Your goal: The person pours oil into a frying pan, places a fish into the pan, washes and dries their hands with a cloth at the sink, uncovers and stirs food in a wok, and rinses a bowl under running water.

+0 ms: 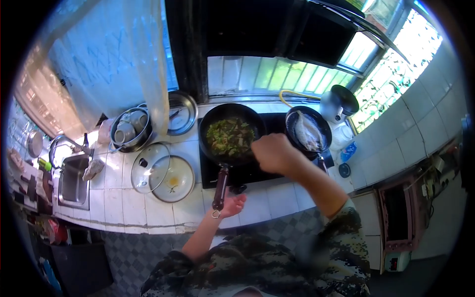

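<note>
A dark frying pan [232, 161] holds chopped green vegetables with brownish pieces [230, 137] on the left side of the black stove [212, 179]. Over the pan's right rim, my right hand [275, 153] is closed in a fist; whatever it grips is hidden. My left hand [233, 206] lies below the pan, palm turned up and fingers apart, close to a small black knob-like part [238, 189]. The pan's brown handle [221, 190] passes in front of that hand without being gripped.
To the right, a second pan [326, 141] holds a whole fish [306, 131]. A plate [187, 180] and a glass lid [141, 175] lie left of the stove. Farther left are a pot of bowls [120, 144] and a sink [74, 180]. A black pot [346, 99] stands back right.
</note>
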### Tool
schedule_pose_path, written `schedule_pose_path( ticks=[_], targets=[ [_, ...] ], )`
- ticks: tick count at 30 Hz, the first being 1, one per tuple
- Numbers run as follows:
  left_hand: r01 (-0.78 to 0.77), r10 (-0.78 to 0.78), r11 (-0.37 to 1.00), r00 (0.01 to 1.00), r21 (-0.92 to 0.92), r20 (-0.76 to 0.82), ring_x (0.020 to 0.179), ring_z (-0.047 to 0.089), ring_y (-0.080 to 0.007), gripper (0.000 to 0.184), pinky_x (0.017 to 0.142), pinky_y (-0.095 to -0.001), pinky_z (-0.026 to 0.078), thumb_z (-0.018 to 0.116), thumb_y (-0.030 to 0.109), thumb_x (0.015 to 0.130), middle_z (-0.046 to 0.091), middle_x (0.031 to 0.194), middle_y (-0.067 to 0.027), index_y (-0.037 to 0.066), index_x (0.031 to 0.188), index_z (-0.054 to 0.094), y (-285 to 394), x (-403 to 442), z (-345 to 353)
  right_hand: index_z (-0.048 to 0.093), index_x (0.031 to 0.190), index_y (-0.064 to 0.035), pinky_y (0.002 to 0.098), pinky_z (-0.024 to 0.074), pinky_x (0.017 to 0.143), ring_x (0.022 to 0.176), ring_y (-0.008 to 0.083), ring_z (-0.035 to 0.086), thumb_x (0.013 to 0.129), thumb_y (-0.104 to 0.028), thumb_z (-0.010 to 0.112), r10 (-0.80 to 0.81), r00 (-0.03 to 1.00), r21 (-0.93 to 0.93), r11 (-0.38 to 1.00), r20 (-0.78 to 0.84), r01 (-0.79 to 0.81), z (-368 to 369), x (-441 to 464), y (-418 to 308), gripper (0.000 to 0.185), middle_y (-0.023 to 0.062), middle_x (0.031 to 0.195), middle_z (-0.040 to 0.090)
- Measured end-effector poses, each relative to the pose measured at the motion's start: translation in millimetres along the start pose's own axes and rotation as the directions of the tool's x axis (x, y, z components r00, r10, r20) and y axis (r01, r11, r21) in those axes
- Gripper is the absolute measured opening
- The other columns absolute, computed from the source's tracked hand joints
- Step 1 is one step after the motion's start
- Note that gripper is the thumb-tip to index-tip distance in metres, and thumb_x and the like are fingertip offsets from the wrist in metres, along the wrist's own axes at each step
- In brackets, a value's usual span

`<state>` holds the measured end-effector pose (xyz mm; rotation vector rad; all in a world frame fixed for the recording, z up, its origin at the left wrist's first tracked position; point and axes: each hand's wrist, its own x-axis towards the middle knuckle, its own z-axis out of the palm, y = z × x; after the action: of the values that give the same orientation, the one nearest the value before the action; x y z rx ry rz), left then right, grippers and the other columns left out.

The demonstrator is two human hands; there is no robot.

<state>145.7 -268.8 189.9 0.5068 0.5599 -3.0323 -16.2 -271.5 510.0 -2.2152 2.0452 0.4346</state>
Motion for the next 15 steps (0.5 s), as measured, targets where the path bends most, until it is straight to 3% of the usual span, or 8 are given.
schedule_pose_path(
  ticks=[2,4,5,7,8,11,13,15],
  targets=[
    [-0.236,0.223,0.969,0.964,0.077,0.146,0.084,0.051,-0.0222,0.072,0.066,-0.0288,0.043,0.054,0.055,0.077,0.054,0.102,-0.0138,-0.003,0.118,0.045,-23.2,-45.7,69.8,0.066,0.072,-0.0076,0.0363,0.0501,0.064,0.074,0.0275,0.063,0.067,-0.011,0.057,0.018,1.000,0.028,0.999,-0.024,-0.018,9.8,-4.2,-4.5,0.011,0.0128,0.076,0.064],
    [-0.353,0.354,0.919,0.935,0.176,0.024,0.071,0.049,-0.0155,0.044,0.058,-0.0241,0.043,0.056,0.035,0.083,0.054,0.087,-0.0084,0.000,0.109,0.049,-27.7,-65.6,111.0,0.066,0.070,-0.0079,0.0354,0.0501,0.062,0.072,0.0268,0.064,0.067,-0.010,0.056,0.024,0.998,0.058,0.998,-0.050,-0.021,23.8,-5.1,-12.7,0.010,0.0126,0.073,0.064],
    [-0.349,0.351,0.919,0.936,0.180,0.025,0.071,0.049,-0.0155,0.044,0.058,-0.0241,0.043,0.056,0.035,0.083,0.054,0.087,-0.0084,0.000,0.109,0.049,-21.8,-61.3,101.2,0.066,0.069,-0.0076,0.0350,0.0502,0.062,0.072,0.0268,0.064,0.068,-0.010,0.056,0.071,0.992,0.090,0.994,-0.103,-0.061,34.1,-3.4,-16.9,0.010,0.0129,0.072,0.064],
    [-0.189,0.173,0.975,0.975,0.118,0.140,0.054,0.045,-0.0110,0.015,0.045,-0.0207,0.038,0.054,0.017,0.086,0.046,0.066,-0.0025,0.003,0.090,0.048,-5.3,-45.6,75.5,0.065,0.067,-0.0076,0.0336,0.0506,0.059,0.070,0.0265,0.064,0.069,-0.009,0.055,0.138,0.963,0.110,0.987,-0.232,-0.116,63.2,4.1,-30.5,0.011,0.0124,0.071,0.064],
    [-0.215,0.216,0.966,0.976,0.145,0.014,0.048,0.037,-0.0069,0.015,0.040,-0.0183,0.033,0.053,0.007,0.085,0.036,0.060,0.0013,0.006,0.075,0.041,-21.6,-47.7,98.5,0.064,0.063,-0.0058,0.0319,0.0510,0.057,0.068,0.0250,0.063,0.069,-0.008,0.055,0.194,0.940,0.039,0.981,-0.282,-0.190,89.0,16.8,-39.5,0.012,0.0116,0.074,0.062],
    [-0.229,0.231,0.956,0.973,0.184,0.011,0.049,0.037,-0.0075,0.017,0.041,-0.0188,0.032,0.054,0.008,0.084,0.037,0.060,0.0012,0.007,0.075,0.040,-37.0,-39.0,97.9,0.062,0.075,-0.0010,0.0310,0.0515,0.056,0.068,0.0229,0.063,0.072,-0.008,0.054,0.178,0.911,-0.027,0.979,-0.371,-0.203,144.6,54.2,-41.0,0.011,0.0115,0.077,0.059],
    [-0.255,0.255,0.952,0.967,0.170,0.019,0.048,0.037,-0.0069,0.011,0.041,-0.0184,0.033,0.053,0.008,0.085,0.038,0.060,0.0013,0.005,0.079,0.044,-37.9,-36.5,97.5,0.056,0.093,0.0029,0.0314,0.0511,0.056,0.070,0.0237,0.062,0.075,-0.009,0.054,0.411,0.812,0.250,0.909,-0.414,-0.332,156.5,69.0,-39.5,0.021,0.0128,0.078,0.056],
    [-0.274,0.277,0.946,0.961,0.172,0.006,0.048,0.037,-0.0065,0.007,0.040,-0.0182,0.034,0.052,0.008,0.086,0.039,0.061,0.0011,0.004,0.083,0.047,-36.7,-36.3,95.8,0.053,0.098,0.0028,0.0317,0.0507,0.056,0.070,0.0249,0.062,0.077,-0.009,0.053,0.349,0.836,0.230,0.934,-0.423,-0.274,159.8,68.6,-30.8,0.024,0.0134,0.078,0.056]
  ],
)
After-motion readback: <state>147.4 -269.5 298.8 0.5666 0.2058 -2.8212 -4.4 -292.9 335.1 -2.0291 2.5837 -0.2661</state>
